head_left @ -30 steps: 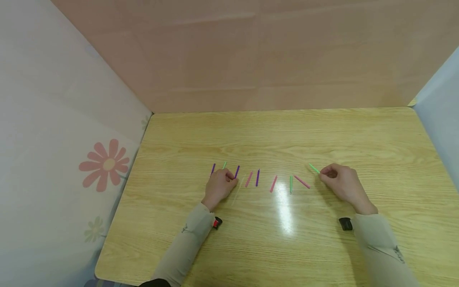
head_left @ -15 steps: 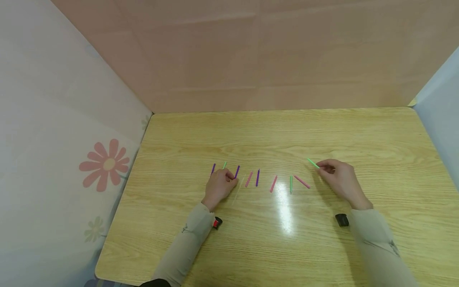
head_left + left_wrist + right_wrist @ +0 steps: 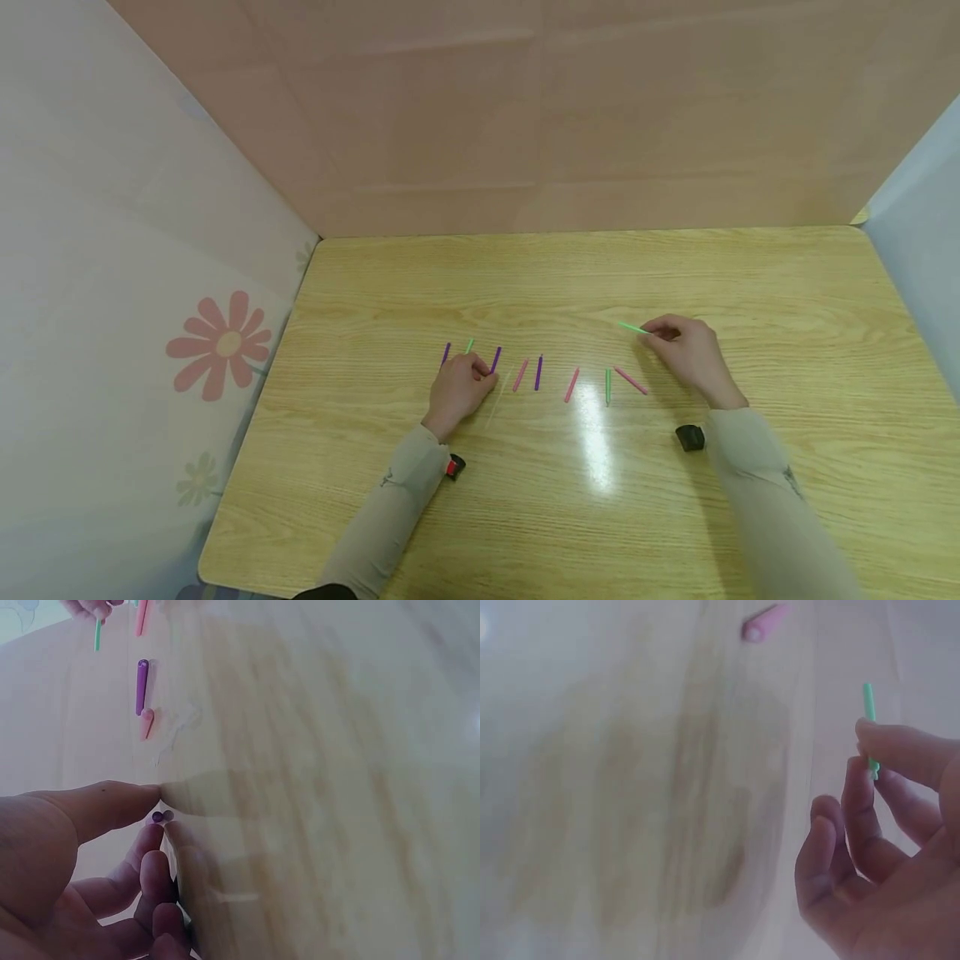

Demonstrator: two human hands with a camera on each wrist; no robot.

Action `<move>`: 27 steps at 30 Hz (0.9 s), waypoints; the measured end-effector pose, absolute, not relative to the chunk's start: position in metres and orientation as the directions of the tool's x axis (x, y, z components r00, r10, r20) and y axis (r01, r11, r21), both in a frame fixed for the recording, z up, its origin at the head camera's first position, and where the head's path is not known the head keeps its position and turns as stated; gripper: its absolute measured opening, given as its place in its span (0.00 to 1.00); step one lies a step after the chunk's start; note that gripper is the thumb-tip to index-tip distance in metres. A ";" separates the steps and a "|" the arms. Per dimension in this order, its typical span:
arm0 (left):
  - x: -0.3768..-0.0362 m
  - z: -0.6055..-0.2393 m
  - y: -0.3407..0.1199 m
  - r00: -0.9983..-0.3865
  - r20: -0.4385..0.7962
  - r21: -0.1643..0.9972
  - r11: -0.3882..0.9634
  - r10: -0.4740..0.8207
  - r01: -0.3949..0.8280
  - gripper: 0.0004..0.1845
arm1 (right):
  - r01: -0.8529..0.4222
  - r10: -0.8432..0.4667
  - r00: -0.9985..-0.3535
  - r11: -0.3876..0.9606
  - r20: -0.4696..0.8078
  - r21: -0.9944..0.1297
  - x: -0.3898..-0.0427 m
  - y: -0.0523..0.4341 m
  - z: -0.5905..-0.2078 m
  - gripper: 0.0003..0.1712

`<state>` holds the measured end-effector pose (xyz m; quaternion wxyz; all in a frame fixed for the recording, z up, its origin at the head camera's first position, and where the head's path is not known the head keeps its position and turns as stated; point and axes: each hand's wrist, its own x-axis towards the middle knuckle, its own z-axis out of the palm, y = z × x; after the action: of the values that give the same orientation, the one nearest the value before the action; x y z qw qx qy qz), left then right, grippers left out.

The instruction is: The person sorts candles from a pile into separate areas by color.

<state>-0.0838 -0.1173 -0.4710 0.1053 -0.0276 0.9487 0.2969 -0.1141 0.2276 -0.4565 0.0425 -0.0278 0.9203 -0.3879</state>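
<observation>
Between thumb and forefinger my right hand pinches a thin green stick, raised above the table right of the row. In the right wrist view the stick pokes out past the fingertips. My left hand rests on the table, thumb and forefinger pinching the near end of a purple stick; its round end shows between them in the left wrist view. Another purple stick and a green stick lie partly hidden behind that hand.
Rightward on the wooden table lie a pink stick, a purple stick, a second pink stick, green and a slanted pink stick. A faint pale strip lies by the left hand. A pinkish-brown panel stands behind.
My right hand has moved leftward and away from me with the green stick, which now points more to the left. My left hand and the sticks on the table have stayed put.
</observation>
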 end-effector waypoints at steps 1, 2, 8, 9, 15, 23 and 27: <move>-0.084 -0.471 -0.117 -0.976 -0.219 0.556 0.823 0.009 -0.118 0.09 | -0.008 -0.086 -0.994 0.695 -0.072 -0.719 -0.117 0.227 -0.456 0.15; -0.084 -0.471 -0.117 -0.976 -0.219 0.556 0.823 0.009 -0.117 0.09 | -0.002 -0.089 -0.993 0.694 -0.083 -0.720 -0.119 0.226 -0.456 0.15; -0.085 -0.473 -0.118 -0.974 -0.226 0.545 0.830 0.009 -0.119 0.10 | 0.022 -0.112 -0.985 0.685 -0.135 -0.728 -0.136 0.221 -0.455 0.17; -0.085 -0.473 -0.118 -0.974 -0.228 0.543 0.831 0.009 -0.120 0.10 | 0.024 -0.115 -0.983 0.683 -0.140 -0.730 -0.139 0.220 -0.454 0.17; -0.084 -0.471 -0.117 -0.970 -0.243 0.552 0.824 0.012 -0.128 0.10 | 0.059 -0.133 -0.971 0.671 -0.198 -0.739 -0.158 0.217 -0.454 0.17; -0.085 -0.470 -0.115 -0.966 -0.259 0.543 0.827 -0.003 -0.149 0.10 | 0.129 -0.125 -0.956 0.636 -0.266 -0.761 -0.179 0.212 -0.458 0.17; -0.086 -0.470 -0.114 -0.968 -0.252 0.543 0.828 0.000 -0.141 0.10 | 0.137 -0.112 -0.958 0.632 -0.265 -0.763 -0.187 0.208 -0.458 0.18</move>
<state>-0.0855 -0.1139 -0.4703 0.1215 -0.0371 0.9482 0.2913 -0.1872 0.2083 -0.4583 0.1453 0.0069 0.8915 -0.4291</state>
